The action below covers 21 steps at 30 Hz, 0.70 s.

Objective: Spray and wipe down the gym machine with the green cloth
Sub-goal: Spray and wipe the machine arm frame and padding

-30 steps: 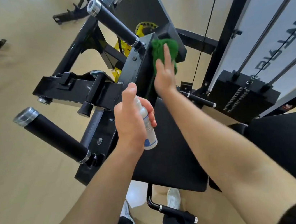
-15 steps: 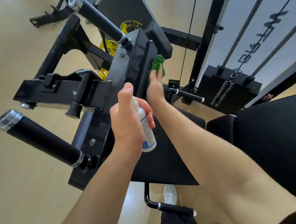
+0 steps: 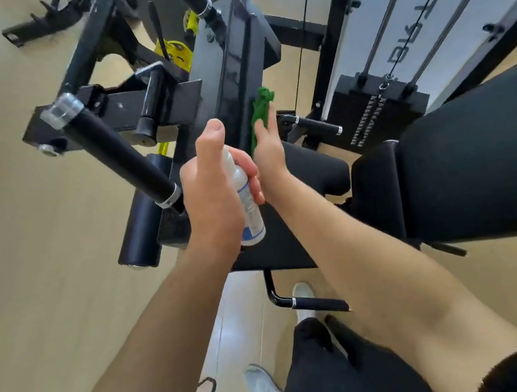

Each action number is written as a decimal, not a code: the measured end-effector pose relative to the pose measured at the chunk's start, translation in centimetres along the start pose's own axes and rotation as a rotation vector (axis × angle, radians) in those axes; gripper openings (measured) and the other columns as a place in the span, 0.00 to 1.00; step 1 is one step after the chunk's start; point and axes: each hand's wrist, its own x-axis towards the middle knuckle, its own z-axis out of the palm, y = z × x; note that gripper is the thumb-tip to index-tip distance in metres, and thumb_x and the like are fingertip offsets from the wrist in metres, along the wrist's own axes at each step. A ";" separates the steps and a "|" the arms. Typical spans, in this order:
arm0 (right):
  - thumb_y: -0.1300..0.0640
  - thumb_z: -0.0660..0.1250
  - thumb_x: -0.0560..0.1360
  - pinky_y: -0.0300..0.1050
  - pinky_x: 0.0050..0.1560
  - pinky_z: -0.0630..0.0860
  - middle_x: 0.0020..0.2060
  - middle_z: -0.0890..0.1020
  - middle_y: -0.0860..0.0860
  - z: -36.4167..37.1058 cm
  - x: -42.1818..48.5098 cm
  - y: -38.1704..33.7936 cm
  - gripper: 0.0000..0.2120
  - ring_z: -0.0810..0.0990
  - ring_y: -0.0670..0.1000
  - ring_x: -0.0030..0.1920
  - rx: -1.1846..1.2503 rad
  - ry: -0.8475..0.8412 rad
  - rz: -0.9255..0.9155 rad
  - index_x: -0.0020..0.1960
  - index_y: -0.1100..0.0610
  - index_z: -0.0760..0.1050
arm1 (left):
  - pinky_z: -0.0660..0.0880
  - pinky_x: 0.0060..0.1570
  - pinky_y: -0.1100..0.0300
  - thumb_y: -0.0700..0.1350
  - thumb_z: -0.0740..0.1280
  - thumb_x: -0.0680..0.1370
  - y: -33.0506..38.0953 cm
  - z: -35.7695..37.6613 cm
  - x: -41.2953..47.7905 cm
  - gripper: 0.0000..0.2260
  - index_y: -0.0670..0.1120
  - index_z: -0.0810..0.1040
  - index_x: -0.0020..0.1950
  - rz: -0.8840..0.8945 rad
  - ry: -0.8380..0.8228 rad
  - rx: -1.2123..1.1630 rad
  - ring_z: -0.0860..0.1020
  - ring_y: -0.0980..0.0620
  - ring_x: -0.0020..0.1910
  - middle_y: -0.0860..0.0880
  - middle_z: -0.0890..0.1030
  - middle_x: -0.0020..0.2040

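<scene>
— Two hands: state?
— Fingers of the left hand (image 3: 214, 191) clamp the white spray bottle (image 3: 250, 211). Straight fingers of the right hand (image 3: 269, 153) press the green cloth (image 3: 261, 110) against the black upright post (image 3: 233, 67) of the gym machine (image 3: 153, 107).

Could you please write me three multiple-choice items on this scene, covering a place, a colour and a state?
1. Where is the green cloth? A on the floor; B against the machine's black upright panel; C on the seat pad.
2. What colour is the spray bottle body? A white; B red; C black.
3. What is the left hand doing? A hanging empty; B gripping the bottle; C touching the cloth.
Answers: B, the right hand presses it to the panel; A, white with a blue label; B, fingers curl round it.
</scene>
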 end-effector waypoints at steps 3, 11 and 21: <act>0.51 0.55 0.85 0.46 0.75 0.66 0.77 0.66 0.51 0.5 -2.3 0.8 0.25 0.71 0.46 0.71 -0.060 0.040 -0.114 0.82 0.46 0.56 | 0.72 0.34 0.55 0.61 0.59 0.76 -0.6 -1.8 -1.7 0.26 0.46 0.74 0.24 0.029 -0.054 -0.009 0.71 0.45 0.24 0.44 0.73 0.23; 0.53 0.60 0.83 0.58 0.70 0.73 0.60 0.79 0.62 -1.7 -12.8 6.0 0.21 0.80 0.57 0.62 0.027 -0.082 -0.106 0.73 0.38 0.65 | 0.74 0.36 0.53 0.64 0.63 0.72 -1.1 -3.0 -4.3 0.26 0.46 0.74 0.24 0.074 -0.095 -0.005 0.72 0.46 0.24 0.42 0.72 0.24; 0.58 0.54 0.86 0.41 0.64 0.65 0.72 0.70 0.51 0.4 6.5 -2.5 0.25 0.69 0.46 0.63 -0.107 -0.068 -0.143 0.81 0.47 0.58 | 0.72 0.32 0.55 0.60 0.59 0.78 -0.8 0.7 0.6 0.26 0.44 0.74 0.26 0.057 -0.019 0.007 0.72 0.45 0.24 0.43 0.73 0.24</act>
